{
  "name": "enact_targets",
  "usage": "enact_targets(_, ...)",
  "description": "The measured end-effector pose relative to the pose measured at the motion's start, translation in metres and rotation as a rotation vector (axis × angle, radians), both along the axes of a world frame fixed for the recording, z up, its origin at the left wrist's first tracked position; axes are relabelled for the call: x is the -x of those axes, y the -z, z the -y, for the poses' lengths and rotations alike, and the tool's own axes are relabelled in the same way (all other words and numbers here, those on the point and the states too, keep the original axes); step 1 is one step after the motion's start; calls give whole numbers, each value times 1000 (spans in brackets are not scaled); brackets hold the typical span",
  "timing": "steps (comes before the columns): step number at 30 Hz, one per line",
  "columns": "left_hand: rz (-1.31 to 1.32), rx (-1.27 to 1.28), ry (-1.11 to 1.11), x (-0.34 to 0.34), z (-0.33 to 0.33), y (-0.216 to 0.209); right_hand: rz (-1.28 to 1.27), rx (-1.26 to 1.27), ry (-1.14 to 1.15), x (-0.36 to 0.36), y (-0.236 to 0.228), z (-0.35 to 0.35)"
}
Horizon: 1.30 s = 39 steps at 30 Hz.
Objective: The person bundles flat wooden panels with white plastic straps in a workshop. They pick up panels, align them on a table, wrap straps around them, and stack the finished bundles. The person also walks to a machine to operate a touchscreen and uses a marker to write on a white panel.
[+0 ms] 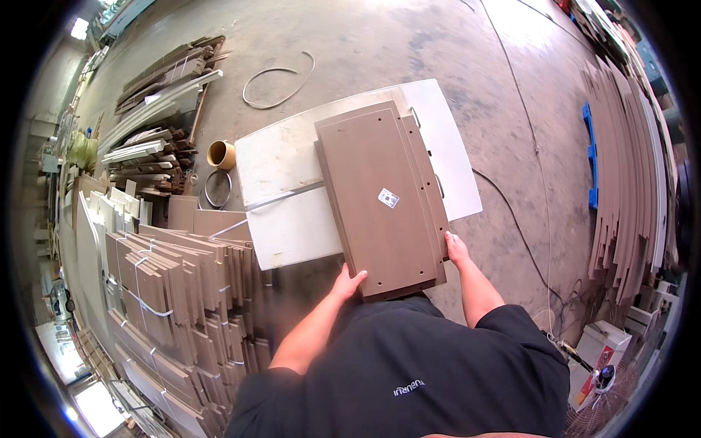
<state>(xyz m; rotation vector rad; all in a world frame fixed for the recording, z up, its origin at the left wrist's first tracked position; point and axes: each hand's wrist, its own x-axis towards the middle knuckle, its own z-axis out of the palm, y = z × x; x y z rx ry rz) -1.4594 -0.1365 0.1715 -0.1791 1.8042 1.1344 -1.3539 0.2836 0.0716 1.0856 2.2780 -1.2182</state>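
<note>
Fingers [355, 277] of both hands clamped on brown panels [383, 197].
Left hand [347, 282] at near corner, right hand [456, 250] on right edge, steadying stack atop white board [292, 219].

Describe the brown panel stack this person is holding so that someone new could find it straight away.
Start at the big white board lying on the concrete floor. On its right half sits a stack of brown panels, held by the left hand and right hand. Only its top panel carries a small white sticker.

Board stacks [175, 292] crowd left (tight, prob.); floor [504, 109] right open.
</note>
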Motion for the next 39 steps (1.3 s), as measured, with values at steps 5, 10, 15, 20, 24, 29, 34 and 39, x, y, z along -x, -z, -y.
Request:
enact_targets(5,-129,-6,-9,-20,21,52,12,-31,38,-9,-2,15)
enact_targets(10,-116,23,68,-21,22,41,55,-23,73,-12,-19,26)
enact_targets(15,-119,-1,13,-17,6,-1,-27,-44,31,-24,-1,19)
enact_targets(20,-164,-64,28,-24,23,30,-86,-8,-16,-36,4,19)
enact_targets(24,-318,31,168,17,55,55,8,-96,-36,-30,-2,17)
enact_targets(29,-457,184,-642,170,152,83,-128,-238,249,-13,-32,30)
enact_targets(34,-563,793,-780,299,269,143,-321,-233,227,9,-90,50)
enact_targets(39,-56,314,-1028,353,257,175,-351,-287,226,-8,-129,73)
